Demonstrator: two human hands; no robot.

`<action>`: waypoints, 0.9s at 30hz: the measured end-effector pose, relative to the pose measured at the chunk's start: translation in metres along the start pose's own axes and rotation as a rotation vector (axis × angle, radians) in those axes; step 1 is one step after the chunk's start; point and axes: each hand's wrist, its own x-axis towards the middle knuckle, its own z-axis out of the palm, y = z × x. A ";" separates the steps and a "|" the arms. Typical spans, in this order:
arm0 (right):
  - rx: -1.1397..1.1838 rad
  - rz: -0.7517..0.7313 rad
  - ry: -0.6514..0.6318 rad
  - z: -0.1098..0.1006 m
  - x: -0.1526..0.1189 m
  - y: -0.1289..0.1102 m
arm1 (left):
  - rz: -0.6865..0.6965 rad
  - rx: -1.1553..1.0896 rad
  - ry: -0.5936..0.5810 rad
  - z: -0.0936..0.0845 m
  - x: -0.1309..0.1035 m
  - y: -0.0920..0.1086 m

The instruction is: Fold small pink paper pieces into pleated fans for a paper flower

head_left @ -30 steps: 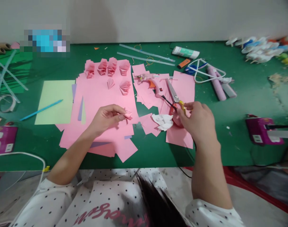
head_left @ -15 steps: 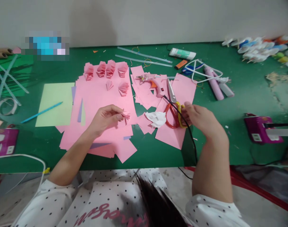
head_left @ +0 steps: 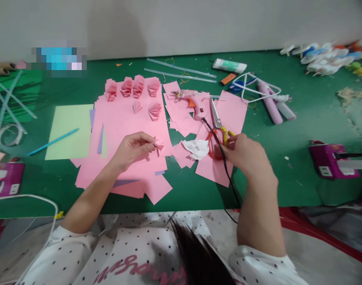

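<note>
In the head view, the fold (head_left: 159, 147) is above the lower right part of the stack (head_left: 121, 122) of pink paper, pinched narrowly between the thumb and fingers of the left hand (head_left: 136, 147). It is small, pink and pleated, with thin layers spreading at its right end; the fingers cover its left end.

The right hand (head_left: 246, 154) is well right of the stack, fingers curled close at the yellow handle of the scissors (head_left: 217, 120) and the black cord (head_left: 225, 170). Whether it grips either, I cannot tell. The blades point away from the person, and the red handle lies just beside the tissue (head_left: 196, 149).

Six pink fans (head_left: 154, 112) lie on the far part of the stack, leaving plain paper between them and the left hand. Right of the stack, the glue gun (head_left: 193, 103) lies on loose pink sheets (head_left: 234, 107). The stack's right edge borders a narrow strip of green tabletop (head_left: 296, 134) before those sheets. More green shows beyond the right hand and along the near edge. The pale green sheet (head_left: 69, 138) adjoins the stack's left side, with the blue stick (head_left: 53, 142) across it.
</note>
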 end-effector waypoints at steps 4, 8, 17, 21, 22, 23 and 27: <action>-0.034 0.055 0.022 0.002 0.004 -0.002 | 0.007 0.011 0.015 0.000 -0.001 0.001; -0.064 0.188 0.049 -0.010 -0.008 -0.014 | 0.006 0.011 0.015 0.002 -0.001 0.004; 0.048 0.409 0.256 -0.021 -0.051 -0.006 | 0.033 0.011 -0.025 -0.001 -0.002 0.001; 0.262 0.367 0.563 -0.019 -0.052 0.000 | 0.088 0.024 -0.070 -0.001 -0.004 0.005; 0.353 0.324 0.620 -0.018 -0.053 -0.002 | 0.117 0.038 -0.068 -0.001 -0.004 0.008; 0.460 0.257 0.643 -0.017 -0.054 -0.006 | 0.143 0.056 -0.059 -0.001 -0.005 0.011; 0.879 0.038 0.463 -0.006 -0.068 -0.033 | 0.216 0.153 -0.041 -0.005 -0.011 0.023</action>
